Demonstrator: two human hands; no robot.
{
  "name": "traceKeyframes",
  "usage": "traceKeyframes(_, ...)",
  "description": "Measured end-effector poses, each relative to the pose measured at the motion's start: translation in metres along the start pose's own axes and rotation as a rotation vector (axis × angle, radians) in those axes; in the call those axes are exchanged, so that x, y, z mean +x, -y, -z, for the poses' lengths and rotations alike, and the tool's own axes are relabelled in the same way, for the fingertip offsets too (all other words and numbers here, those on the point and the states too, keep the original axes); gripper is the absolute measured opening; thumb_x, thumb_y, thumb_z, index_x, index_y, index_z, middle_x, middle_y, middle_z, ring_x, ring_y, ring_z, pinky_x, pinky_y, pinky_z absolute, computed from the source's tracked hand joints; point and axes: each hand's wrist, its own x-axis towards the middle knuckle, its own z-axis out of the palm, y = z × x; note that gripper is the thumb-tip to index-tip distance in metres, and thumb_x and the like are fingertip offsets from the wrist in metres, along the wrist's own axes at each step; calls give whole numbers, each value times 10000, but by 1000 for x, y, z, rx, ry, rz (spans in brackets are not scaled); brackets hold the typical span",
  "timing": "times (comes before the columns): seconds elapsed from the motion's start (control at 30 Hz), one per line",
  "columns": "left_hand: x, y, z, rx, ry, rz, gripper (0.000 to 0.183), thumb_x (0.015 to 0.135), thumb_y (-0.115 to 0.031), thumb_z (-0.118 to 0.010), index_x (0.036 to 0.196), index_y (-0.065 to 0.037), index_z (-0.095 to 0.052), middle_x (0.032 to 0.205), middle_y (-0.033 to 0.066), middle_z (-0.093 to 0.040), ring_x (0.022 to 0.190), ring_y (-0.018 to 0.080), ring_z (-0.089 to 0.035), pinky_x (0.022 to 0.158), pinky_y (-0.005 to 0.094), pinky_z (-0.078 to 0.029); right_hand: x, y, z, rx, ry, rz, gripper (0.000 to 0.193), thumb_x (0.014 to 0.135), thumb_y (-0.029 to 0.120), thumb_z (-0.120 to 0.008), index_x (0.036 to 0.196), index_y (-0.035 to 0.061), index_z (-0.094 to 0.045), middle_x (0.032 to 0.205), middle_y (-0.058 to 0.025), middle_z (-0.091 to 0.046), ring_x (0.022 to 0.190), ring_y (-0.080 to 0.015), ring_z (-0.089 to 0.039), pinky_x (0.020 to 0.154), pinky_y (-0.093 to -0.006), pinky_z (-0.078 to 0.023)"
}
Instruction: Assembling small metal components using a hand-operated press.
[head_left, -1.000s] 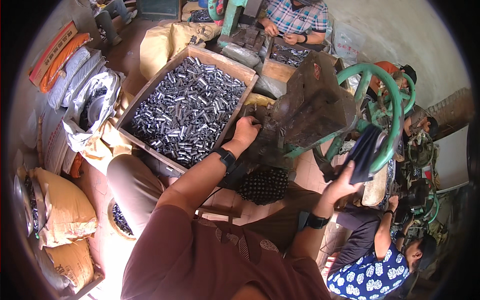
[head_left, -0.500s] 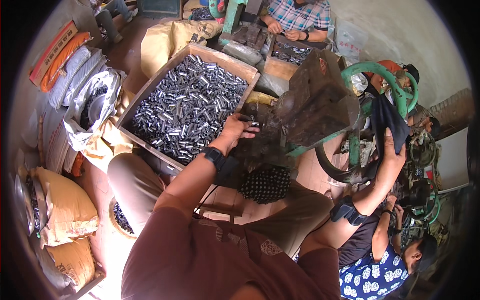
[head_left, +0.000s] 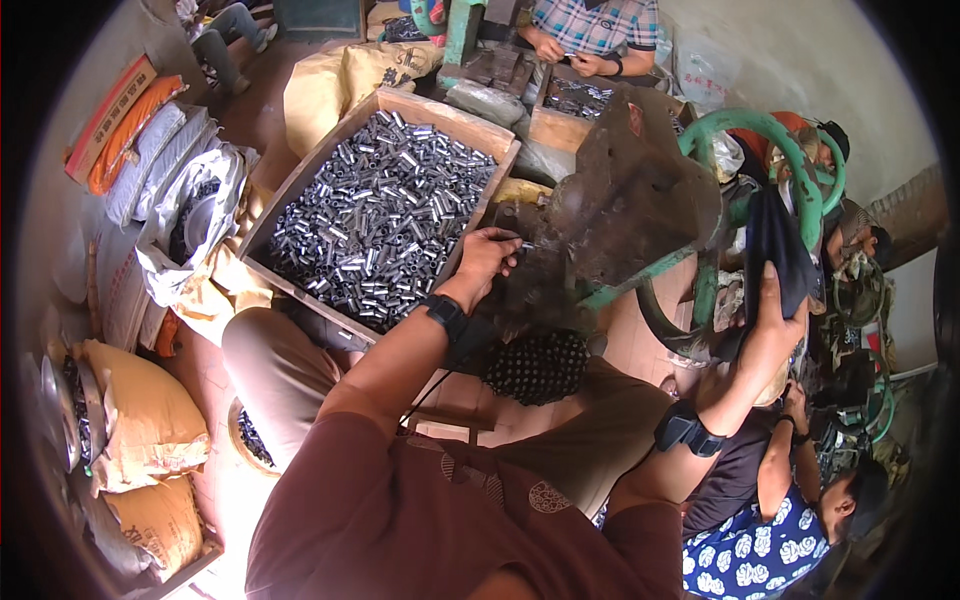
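My left hand (head_left: 485,262) is pinched round a small metal tube (head_left: 527,245), its end pointing at the dark, greasy bed of a hand press (head_left: 640,185). To the left of that hand stands a wooden tray (head_left: 262,222) heaped with short shiny metal tubes (head_left: 385,205). My right hand (head_left: 772,318) is closed on a dark cloth-wrapped handle (head_left: 775,250) hanging from the press's green curved wheel (head_left: 790,150). The press's heavy block hides part of what lies under it.
A black dotted cloth (head_left: 537,367) lies below the press, between my knees. Stacked sacks (head_left: 150,410) line the left side, near a round container of tubes (head_left: 250,437). Co-workers sit across from me (head_left: 600,30) and at the right (head_left: 760,540). A smaller wooden box (head_left: 560,130) holds parts.
My left hand has shifted slightly right, and its fingers have drawn together round the tube. My right hand and the handle have come slightly down and to the left.
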Motion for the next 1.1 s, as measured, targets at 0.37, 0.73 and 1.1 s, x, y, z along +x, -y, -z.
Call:
traceKeyframes(0.37,0,8,-22,60,-87,-61,127,818,-49,-576,905,41,-592,630,33,-544,446,102,-475,370,220,-361,-54,-80,-14,32,-350,144,474,768,154,-681,1131,-81,-489,962,-126,-587,821,-190,-554,760,-326,-450)
traceKeyframes(0.73,-20,-6,23,645,-190,-542,208,730,-50,-613,933,-3,-604,652,123,-594,633,233,-601,591,325,-476,-17,-21,6,-333,-294,124,671,760,405,-668,1186,-76,-475,1107,-171,-566,932,-228,-543,879,-292,-388)
traceKeyframes(1.1,-68,-42,160,1663,-185,-687,76,736,-74,-540,799,-34,-555,836,172,-577,669,306,-618,535,377,-509,-181,-13,-224,-200,775,772,216,713,24,-579,921,66,-615,945,-82,-584,857,-269,-557,716,-348,-483)
